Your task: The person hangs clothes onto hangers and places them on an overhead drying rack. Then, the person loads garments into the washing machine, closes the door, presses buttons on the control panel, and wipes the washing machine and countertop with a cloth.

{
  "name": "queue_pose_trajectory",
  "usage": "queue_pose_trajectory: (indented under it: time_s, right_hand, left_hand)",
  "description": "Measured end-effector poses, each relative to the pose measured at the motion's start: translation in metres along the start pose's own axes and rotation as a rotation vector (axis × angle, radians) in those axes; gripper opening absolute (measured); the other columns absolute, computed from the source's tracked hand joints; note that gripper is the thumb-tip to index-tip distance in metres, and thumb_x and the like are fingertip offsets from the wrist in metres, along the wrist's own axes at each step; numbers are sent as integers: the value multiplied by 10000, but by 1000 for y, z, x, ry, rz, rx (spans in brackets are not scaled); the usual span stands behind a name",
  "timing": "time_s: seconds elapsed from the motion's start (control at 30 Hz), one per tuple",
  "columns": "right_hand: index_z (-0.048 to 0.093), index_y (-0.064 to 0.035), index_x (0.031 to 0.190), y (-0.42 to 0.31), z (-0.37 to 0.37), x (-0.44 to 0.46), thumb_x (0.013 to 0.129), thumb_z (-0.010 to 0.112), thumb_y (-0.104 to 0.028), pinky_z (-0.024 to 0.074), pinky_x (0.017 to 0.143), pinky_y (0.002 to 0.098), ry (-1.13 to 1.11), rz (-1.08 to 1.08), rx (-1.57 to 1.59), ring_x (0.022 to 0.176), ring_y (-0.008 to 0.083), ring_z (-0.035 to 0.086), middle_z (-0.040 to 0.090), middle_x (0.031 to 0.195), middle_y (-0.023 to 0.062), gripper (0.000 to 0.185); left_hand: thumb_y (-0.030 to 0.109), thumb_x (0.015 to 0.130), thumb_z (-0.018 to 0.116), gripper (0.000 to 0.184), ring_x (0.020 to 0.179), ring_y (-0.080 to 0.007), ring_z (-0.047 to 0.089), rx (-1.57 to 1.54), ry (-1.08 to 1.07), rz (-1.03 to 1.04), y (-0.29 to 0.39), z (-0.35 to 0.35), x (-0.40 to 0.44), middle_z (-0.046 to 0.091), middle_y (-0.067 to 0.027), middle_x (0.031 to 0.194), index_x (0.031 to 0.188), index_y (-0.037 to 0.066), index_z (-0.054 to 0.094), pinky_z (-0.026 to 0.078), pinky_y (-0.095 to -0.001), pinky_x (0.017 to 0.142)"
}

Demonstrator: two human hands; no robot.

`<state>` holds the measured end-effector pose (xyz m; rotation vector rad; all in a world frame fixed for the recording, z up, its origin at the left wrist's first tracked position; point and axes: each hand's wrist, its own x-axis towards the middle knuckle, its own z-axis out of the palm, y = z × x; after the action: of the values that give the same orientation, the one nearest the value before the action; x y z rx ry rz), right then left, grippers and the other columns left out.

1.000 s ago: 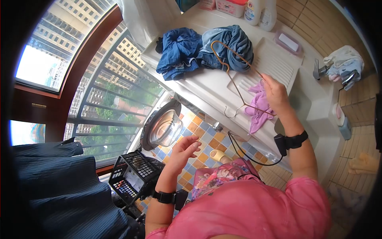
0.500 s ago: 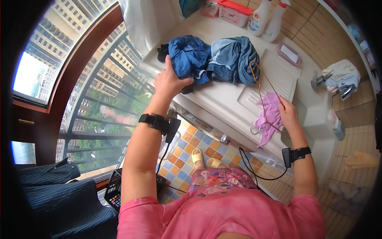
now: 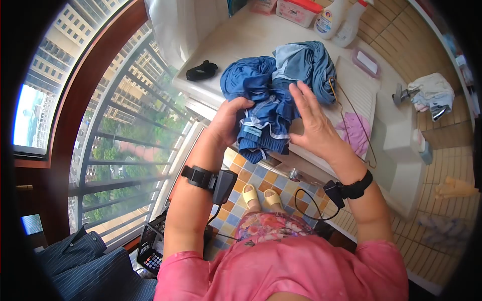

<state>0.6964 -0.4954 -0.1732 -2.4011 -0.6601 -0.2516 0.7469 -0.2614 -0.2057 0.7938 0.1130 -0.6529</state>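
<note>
My left hand (image 3: 227, 121) grips the blue shorts (image 3: 258, 108) at their left side, thumb on top. Their gathered waistband with a pale label hangs over the counter's front edge. To the right, my right hand (image 3: 317, 128) is open with fingers spread, close beside the shorts. Folded blue jeans (image 3: 311, 65) lie just behind, touching the shorts. A small black cloth item (image 3: 202, 70) sits apart at the left. The wire hanger (image 3: 349, 100) rests beyond my right hand, partly over a pink-purple cloth (image 3: 355, 133).
The white counter (image 3: 201, 47) has a ribbed washboard and a sink (image 3: 401, 150) on the right. A soap dish (image 3: 366, 61), spray bottles (image 3: 346, 27) and a red-lidded box (image 3: 297, 11) stand at the back. Light cloths (image 3: 431, 95) hang by the tap.
My right hand has let go of the hanger and come left to the shorts. My left hand has taken hold of the shorts, now pulled toward me. The black item is uncovered.
</note>
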Motion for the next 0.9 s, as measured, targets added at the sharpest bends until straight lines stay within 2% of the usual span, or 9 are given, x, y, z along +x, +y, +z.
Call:
queue_pose_trajectory:
  time_s: [0.1, 0.3, 0.37, 0.47, 0.53, 0.67, 0.73, 0.77, 0.9]
  right_hand:
    - [446, -164, 1398, 9, 44, 17, 628, 792, -21, 480, 975, 464, -61, -66, -166, 1215, 410, 504, 419, 1408, 202, 857]
    - [562, -68, 1230, 12, 41, 40, 670, 732, 51, 517, 885, 390, 94, -106, 101, 1044, 339, 625, 617, 1139, 159, 597]
    - [560, -29, 1228, 15, 30, 35, 715, 705, 104, 510, 876, 311, 200, 14, 341, 1030, 241, 660, 662, 1108, 145, 549]
    - [557, 13, 1250, 55, 13, -12, 786, 739, -39, 471, 966, 318, 323, 283, 773, 1102, 186, 620, 645, 1222, 118, 501]
    - [539, 28, 1292, 50, 3, -31, 825, 695, -124, 414, 1033, 361, 239, 355, 298, 1163, 218, 584, 628, 1258, 114, 516]
    - [501, 40, 1324, 114, 44, -90, 813, 698, -89, 358, 1070, 343, 338, 550, 550, 1199, 248, 542, 573, 1316, 130, 563]
    - [491, 47, 1321, 133, 52, -98, 847, 656, -88, 354, 1070, 347, 332, 566, 536, 1217, 256, 528, 556, 1328, 142, 521]
    - [490, 9, 1331, 120, 50, -90, 879, 641, -116, 424, 1021, 370, 388, 629, 580, 1180, 246, 561, 566, 1308, 122, 493]
    - [476, 7, 1349, 134, 40, -103, 968, 554, -223, 430, 1050, 406, 324, 608, 574, 1205, 274, 558, 542, 1339, 140, 452]
  left_hand:
    - [537, 904, 644, 618, 1006, -152, 620, 381, -56, 3, -6, 13, -16, 675, -72, 1078, 1203, -3, 620, 489, -291, 906]
    - [438, 1007, 509, 476, 764, -193, 627, 663, 351, 471, 39, -27, 16, 682, -60, 801, 982, 5, 706, 496, -311, 735]
    - [308, 890, 644, 349, 1135, -355, 571, 1445, 751, 863, 65, -67, 43, 635, -172, 1192, 1172, 103, 664, 454, -433, 943]
    - [252, 779, 688, 545, 1299, -352, 441, 1948, 1001, 503, 78, -105, 53, 570, -154, 1298, 1314, 228, 588, 361, -499, 1054]
    - [216, 808, 664, 430, 1188, -288, 533, 1920, 888, 697, 83, -140, 58, 642, -101, 1171, 1232, 161, 614, 412, -507, 964]
    - [273, 946, 581, 327, 709, -124, 605, 326, 373, 894, 65, -111, -24, 630, -39, 909, 1174, 39, 575, 534, -326, 726]
    - [264, 960, 533, 319, 632, -115, 579, 277, 344, 858, 43, -135, -65, 619, -62, 835, 1191, 44, 552, 572, -356, 691]
    - [279, 983, 477, 335, 626, -145, 596, -183, 17, 492, -16, -154, -102, 623, -88, 817, 1208, 39, 542, 582, -363, 643]
    - [279, 992, 512, 345, 789, -203, 639, -516, 385, 68, -212, -236, -119, 643, -125, 1058, 1253, 52, 505, 576, -317, 602]
